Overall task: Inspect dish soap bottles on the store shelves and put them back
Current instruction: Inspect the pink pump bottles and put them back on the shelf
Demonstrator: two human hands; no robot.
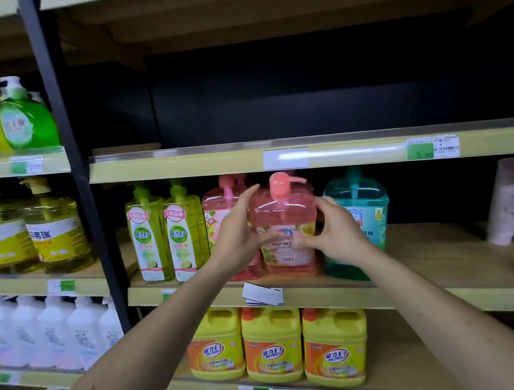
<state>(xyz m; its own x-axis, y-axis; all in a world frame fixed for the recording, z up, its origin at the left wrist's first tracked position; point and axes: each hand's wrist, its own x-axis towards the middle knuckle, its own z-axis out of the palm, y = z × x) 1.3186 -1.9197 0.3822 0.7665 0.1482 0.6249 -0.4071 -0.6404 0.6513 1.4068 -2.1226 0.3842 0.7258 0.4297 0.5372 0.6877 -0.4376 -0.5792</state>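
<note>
Both hands gripped the pink transparent plastic pump bottle (283,220) upright: left hand (240,237) and right hand (337,235) curled around its sides, over the wooden shelf (430,275).

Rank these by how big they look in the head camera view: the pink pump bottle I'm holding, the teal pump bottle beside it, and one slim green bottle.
1. Pink pump bottle, though it's nearer the camera, which may flatter it.
2. Teal pump bottle, partly hidden by the right hand, so close to the pink one.
3. Slim green bottle, clearly narrowest.
</note>
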